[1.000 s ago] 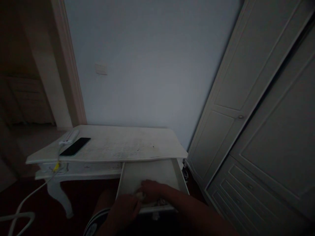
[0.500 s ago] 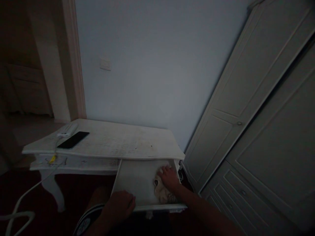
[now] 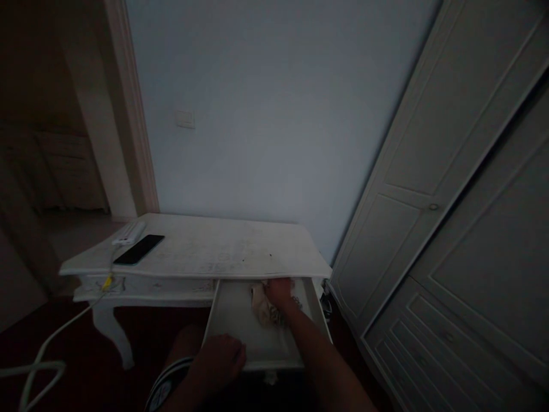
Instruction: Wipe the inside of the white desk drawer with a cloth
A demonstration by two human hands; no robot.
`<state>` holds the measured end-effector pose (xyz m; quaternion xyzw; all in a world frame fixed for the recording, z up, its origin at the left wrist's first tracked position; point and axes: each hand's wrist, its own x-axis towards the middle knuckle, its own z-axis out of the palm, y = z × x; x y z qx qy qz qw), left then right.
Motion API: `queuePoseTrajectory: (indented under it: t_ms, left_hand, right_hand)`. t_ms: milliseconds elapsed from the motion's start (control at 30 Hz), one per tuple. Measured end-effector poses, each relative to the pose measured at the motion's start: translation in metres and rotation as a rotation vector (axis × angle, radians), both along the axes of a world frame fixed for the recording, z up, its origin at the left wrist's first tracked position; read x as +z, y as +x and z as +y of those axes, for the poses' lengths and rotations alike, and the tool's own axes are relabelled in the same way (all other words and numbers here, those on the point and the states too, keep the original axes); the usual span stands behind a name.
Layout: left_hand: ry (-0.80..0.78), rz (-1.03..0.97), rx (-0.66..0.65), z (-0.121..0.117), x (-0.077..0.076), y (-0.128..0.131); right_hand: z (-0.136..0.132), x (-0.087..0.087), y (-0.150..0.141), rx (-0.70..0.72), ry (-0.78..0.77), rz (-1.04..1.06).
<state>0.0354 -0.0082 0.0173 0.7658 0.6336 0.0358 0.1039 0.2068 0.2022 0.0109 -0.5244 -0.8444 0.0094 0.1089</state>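
Observation:
A shallow white drawer (image 3: 231, 320) is pulled out from the right side of the white table. My left hand (image 3: 223, 356) is closed over its front left corner, fingers curled on the edge. Deep inside, close to the table's front edge, my right hand (image 3: 278, 292) grips a crumpled beige cloth (image 3: 265, 309) with a darker patterned part. The right fingertips are partly hidden in the dim light. The cloth lies on the drawer's floor around the middle, to the left of my right wrist.
On the left of the white tabletop (image 3: 240, 234) lie a dark phone (image 3: 139, 249) and a white box-like device (image 3: 129, 233), with a white cable (image 3: 64, 329) hanging down. A tall wardrobe (image 3: 398, 229) stands to the right. Behind the table is a pale blue wall (image 3: 274, 126).
My right hand has moved deeper into the drawer and to the left, and the cloth has shifted with it from the right side towards the middle. My left hand stays at the drawer's front corner.

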Motion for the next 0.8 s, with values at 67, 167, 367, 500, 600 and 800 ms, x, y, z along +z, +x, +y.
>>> queuePoseTrajectory:
  t_ms: [67, 167, 367, 500, 600, 800]
  left_hand:
    - [-0.007, 0.005, 0.011, 0.000, -0.001, -0.001]
    - [-0.013, 0.003, 0.011, 0.000, -0.004, -0.001]
    - [0.026, -0.030, 0.023, 0.000, -0.007, 0.000]
    - [0.029, -0.022, 0.015, 0.000, -0.008, 0.001]
    - [0.020, -0.014, 0.003, 0.000, -0.011, 0.000]
    - [0.029, 0.024, 0.018, -0.001, -0.011, 0.000]
  right_hand:
    - [-0.011, -0.001, -0.024, 0.072, -0.003, 0.015]
    - [-0.037, -0.007, -0.058, 0.233, -0.017, 0.010]
    - [-0.078, -0.024, -0.078, 0.621, -0.029, -0.122]
    - [-0.081, -0.025, -0.047, 0.750, -0.065, -0.248]
    - [-0.079, -0.022, -0.013, 0.748, -0.119, -0.319]
    - [-0.066, -0.011, 0.060, 0.587, -0.211, -0.322]
